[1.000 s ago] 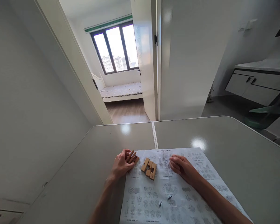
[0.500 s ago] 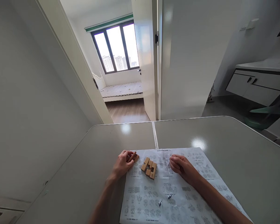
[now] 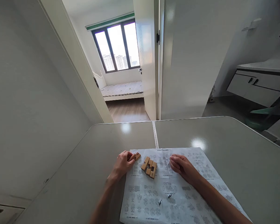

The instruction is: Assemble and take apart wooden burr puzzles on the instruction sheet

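A printed instruction sheet lies on the grey table. On its upper part sits a cluster of notched wooden puzzle blocks. My left hand rests at the sheet's left edge with its fingers closed on a separate wooden puzzle piece that lies low on the paper. My right hand rests on the sheet to the right of the cluster, fingers curled loosely, nothing visible in them.
A seam runs down the table's middle. Beyond the far edge stands an open door leading to a room with a window. A cabinet with a counter is at the right. A wall lies close on the left.
My left hand has lowered the wooden pieces from a raised, tilted hold down to the paper. The right hand and the block cluster have stayed put.
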Motion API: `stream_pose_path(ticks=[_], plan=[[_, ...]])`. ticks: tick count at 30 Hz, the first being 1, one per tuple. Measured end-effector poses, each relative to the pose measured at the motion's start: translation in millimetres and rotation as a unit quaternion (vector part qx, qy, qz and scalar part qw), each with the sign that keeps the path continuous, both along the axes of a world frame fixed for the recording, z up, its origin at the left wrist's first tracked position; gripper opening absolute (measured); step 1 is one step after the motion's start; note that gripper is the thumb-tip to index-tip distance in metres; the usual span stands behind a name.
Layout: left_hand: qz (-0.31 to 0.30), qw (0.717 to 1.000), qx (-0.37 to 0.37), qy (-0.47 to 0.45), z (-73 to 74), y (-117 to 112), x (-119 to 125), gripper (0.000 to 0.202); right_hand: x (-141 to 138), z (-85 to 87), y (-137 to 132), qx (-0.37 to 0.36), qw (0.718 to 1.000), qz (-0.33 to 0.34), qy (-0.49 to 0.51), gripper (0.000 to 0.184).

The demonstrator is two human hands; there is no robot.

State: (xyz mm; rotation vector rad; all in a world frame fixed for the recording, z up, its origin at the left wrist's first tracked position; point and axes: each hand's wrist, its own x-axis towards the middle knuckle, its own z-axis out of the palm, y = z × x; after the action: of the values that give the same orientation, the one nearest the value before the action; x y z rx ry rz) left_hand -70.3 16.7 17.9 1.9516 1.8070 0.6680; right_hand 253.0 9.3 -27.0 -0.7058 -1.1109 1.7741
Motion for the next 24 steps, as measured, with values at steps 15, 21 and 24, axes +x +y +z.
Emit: stream_pose_path(ticks=[15,21,24], plan=[[0.04,0.999,0.024,0.017,3.6,-3.3,4.9,0.038,-2.1,-1.2,0.7,-0.007,1.0,-0.008,0.012,0.053],[0.065,0.992,0.051,-0.09,16.1,-7.4,22.0,0.041,-2.5,-3.6,2.4,-0.005,1.0,-0.01,0.004,0.054],[0.037,0.962,0.012,-0.271,18.8,-10.3,31.1,0.045,-3.5,-2.0,2.1,-0.006,1.0,-0.01,-0.001,0.055]])
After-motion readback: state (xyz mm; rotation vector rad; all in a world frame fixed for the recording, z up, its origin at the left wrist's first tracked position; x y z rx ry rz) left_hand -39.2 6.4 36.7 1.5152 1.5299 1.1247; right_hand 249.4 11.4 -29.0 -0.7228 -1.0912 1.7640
